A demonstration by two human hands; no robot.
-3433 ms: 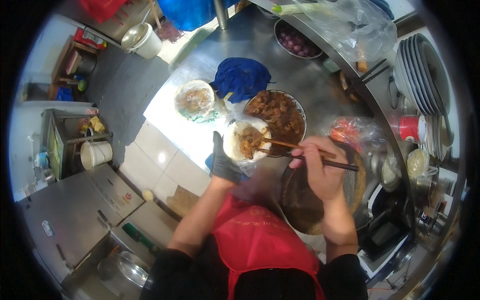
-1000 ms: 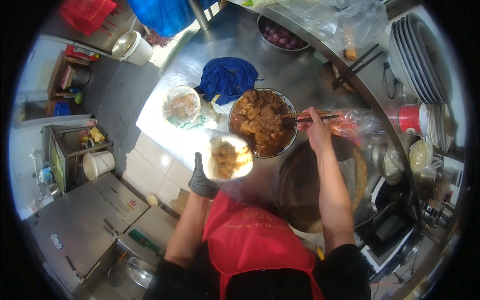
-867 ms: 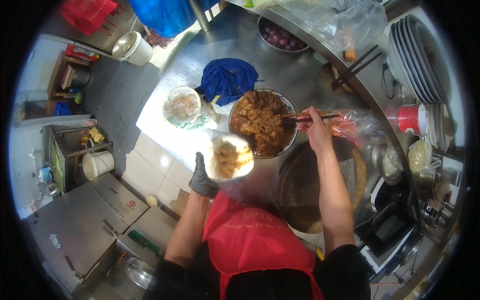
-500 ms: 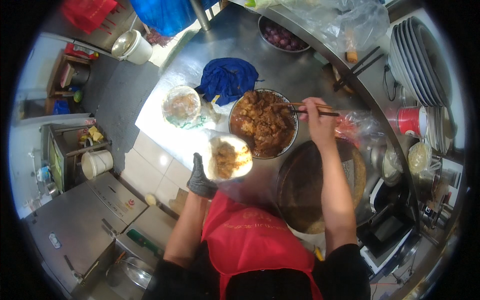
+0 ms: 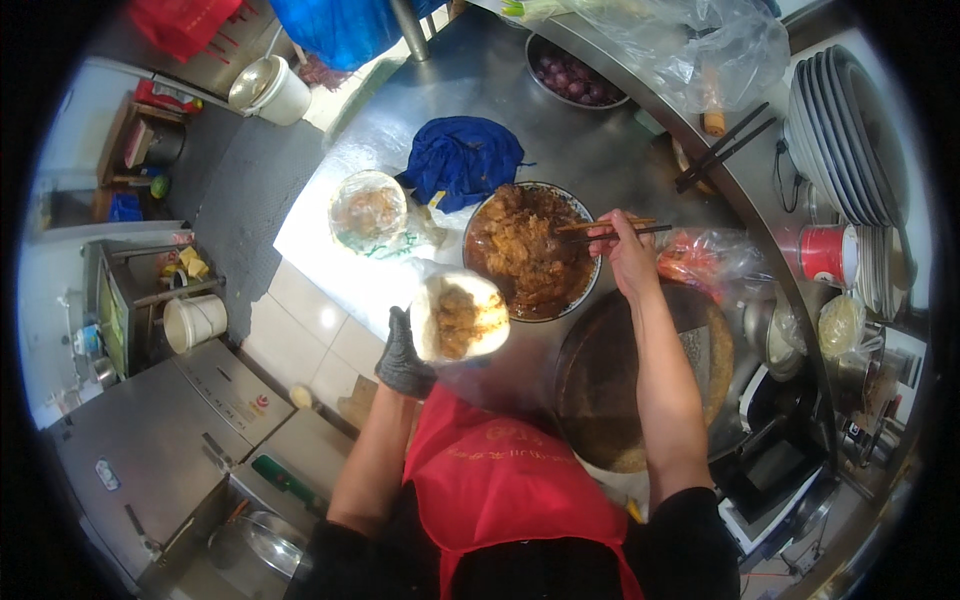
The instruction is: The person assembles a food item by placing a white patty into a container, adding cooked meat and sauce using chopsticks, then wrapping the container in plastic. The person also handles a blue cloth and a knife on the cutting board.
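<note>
Stainless steel makes up the counter (image 5: 600,150) that fills the upper middle of the frame. On it, near the centre, sits a round metal bowl of brown shredded meat (image 5: 530,250). The right hand (image 5: 625,250), just right of the bowl's rim, has its fingers closed around a pair of chopsticks (image 5: 610,228), whose tips reach over the bowl's right edge above the meat. Below and left of the bowl, the left hand (image 5: 402,355) (in a dark glove) curls its fingers under a split white bun (image 5: 460,318) already stuffed with brown filling; the bun is held apart from the bowl, over the counter's near edge. A blue cloth (image 5: 460,160) lies above the bowl, and a covered small bowl (image 5: 368,212) sits to its left. A dark round griddle (image 5: 640,370) lies lower right, under the right forearm. Stacked plates (image 5: 850,130) stand at the far right.
</note>
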